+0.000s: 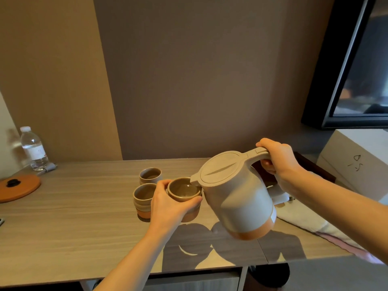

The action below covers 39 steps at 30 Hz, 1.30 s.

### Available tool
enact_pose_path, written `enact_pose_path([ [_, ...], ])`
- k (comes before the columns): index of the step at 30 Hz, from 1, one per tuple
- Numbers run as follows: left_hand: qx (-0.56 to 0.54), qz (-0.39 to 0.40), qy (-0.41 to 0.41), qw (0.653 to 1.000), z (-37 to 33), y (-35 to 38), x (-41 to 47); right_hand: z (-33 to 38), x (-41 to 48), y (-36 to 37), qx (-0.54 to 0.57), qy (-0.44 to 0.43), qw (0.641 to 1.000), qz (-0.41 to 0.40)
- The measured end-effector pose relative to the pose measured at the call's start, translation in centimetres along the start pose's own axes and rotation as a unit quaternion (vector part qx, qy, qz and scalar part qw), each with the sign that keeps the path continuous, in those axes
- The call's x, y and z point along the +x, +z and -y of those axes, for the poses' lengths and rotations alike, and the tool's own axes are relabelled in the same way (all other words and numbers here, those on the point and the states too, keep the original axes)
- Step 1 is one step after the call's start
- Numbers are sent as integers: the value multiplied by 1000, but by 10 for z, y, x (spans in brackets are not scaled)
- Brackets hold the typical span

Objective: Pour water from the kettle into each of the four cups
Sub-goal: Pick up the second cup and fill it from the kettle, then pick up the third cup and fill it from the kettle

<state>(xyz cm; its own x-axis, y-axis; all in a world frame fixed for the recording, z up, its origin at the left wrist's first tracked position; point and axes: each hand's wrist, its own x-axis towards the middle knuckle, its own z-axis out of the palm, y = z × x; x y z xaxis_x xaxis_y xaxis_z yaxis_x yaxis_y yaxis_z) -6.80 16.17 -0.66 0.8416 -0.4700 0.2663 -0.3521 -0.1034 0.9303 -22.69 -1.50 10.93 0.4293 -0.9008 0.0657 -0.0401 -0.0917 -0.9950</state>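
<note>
Two cups (pixel 147 185) crowd beside the held cup (pixel 183 191).

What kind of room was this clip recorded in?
Probably a hotel room or similar guest lodging. A small electric kettle with a matching set of cups sits on a narrow wooden counter against the wall, beside a sealed water bottle, with a wall-mounted screen above.

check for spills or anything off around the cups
No spill shows on the table. One oddity: only three cups are visible, the held cup in the left hand, with the kettle tipped over it.
</note>
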Motion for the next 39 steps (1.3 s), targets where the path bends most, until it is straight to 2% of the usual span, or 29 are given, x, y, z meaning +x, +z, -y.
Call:
enact_pose_path([
  [16, 29, 2, 46, 999, -19, 6, 77, -10, 28, -4, 125, 19, 989, -80],
  [29, 81, 32, -19, 996, 6, 35, 162, -34, 71, 6, 125, 40, 986, -98],
  [39, 119, 89, -41, 988, 42, 56, 190, -54, 90, 16, 121, 40, 988, -88],
])
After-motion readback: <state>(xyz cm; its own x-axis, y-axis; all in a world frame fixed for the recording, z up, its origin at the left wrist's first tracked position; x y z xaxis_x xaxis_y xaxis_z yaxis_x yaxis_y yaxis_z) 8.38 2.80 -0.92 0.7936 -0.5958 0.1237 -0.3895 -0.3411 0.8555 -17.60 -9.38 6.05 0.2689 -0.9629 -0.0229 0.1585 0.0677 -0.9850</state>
